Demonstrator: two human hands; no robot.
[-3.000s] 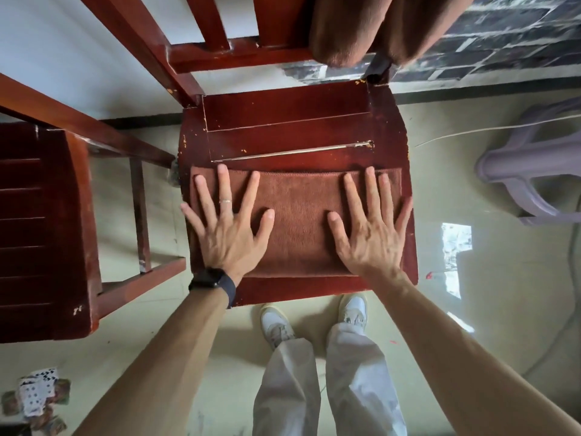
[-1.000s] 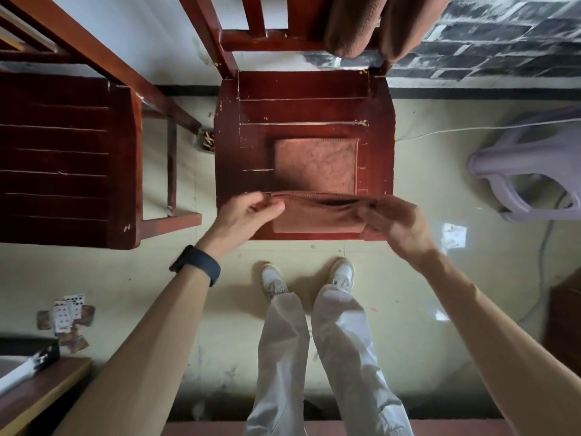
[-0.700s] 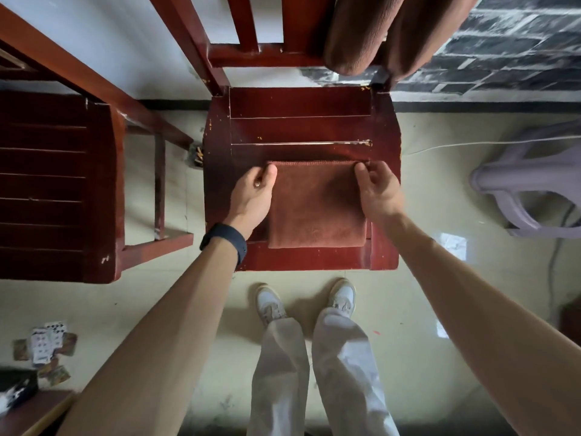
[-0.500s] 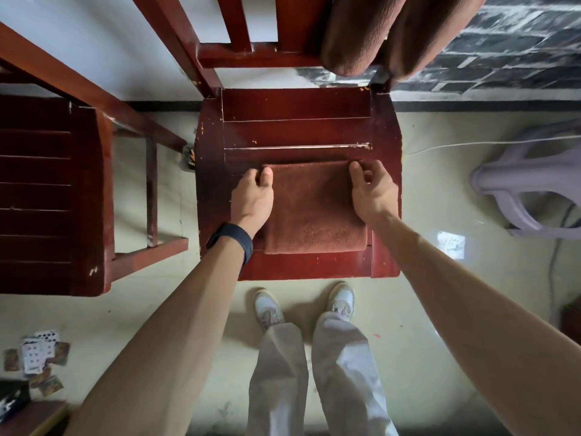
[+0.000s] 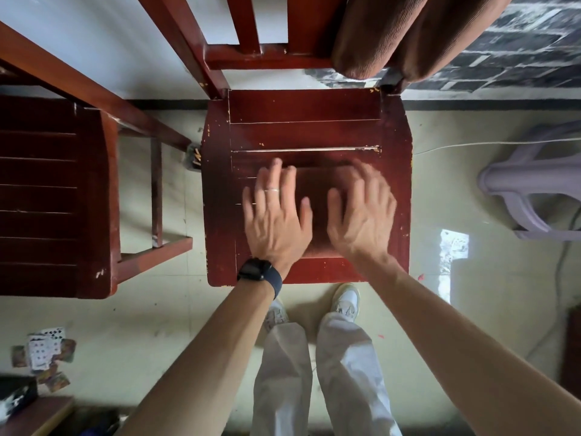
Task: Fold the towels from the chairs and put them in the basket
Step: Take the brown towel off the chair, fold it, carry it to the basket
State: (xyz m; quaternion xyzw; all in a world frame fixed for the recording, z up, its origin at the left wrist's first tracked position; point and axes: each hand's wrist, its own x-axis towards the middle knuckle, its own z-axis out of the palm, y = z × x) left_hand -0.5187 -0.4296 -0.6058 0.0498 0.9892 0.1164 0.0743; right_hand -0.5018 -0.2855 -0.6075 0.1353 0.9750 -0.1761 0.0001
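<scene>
Left hand (image 5: 276, 221) and right hand (image 5: 361, 215) lie flat, fingers spread, gripping nothing, on the folded towel (image 5: 317, 209).

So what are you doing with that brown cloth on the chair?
A person is folding towels. The left hand and the right hand lie flat, fingers spread, on a small folded towel on the wooden chair seat. They seem to be smoothing it, though both are blurred. More brown towels hang over the chair's back. No basket shows in this view.
</scene>
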